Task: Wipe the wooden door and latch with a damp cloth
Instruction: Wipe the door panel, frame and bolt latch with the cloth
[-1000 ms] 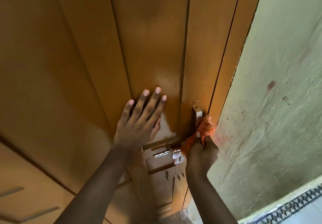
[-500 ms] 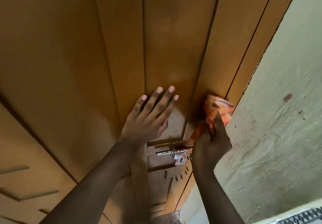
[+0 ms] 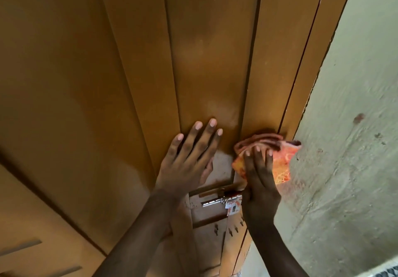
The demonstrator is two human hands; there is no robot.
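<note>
The brown wooden door fills most of the view, with vertical panels. My left hand lies flat on the middle panel, fingers spread, holding nothing. My right hand presses an orange patterned cloth flat against the door's right stile, near the frame edge. A silver sliding latch with a small tag sits just below and between my two hands. The upright handle that stood above the latch is hidden under the cloth.
A rough pale green wall stands close on the right of the door frame. A strip of patterned floor tile shows at the bottom right corner. Lower door panels spread to the left.
My right hand has gone from bunching the cloth around the handle to spreading it flat on the stile, a little higher. The left hand stays pressed on the panel. The camera tilted slightly.
</note>
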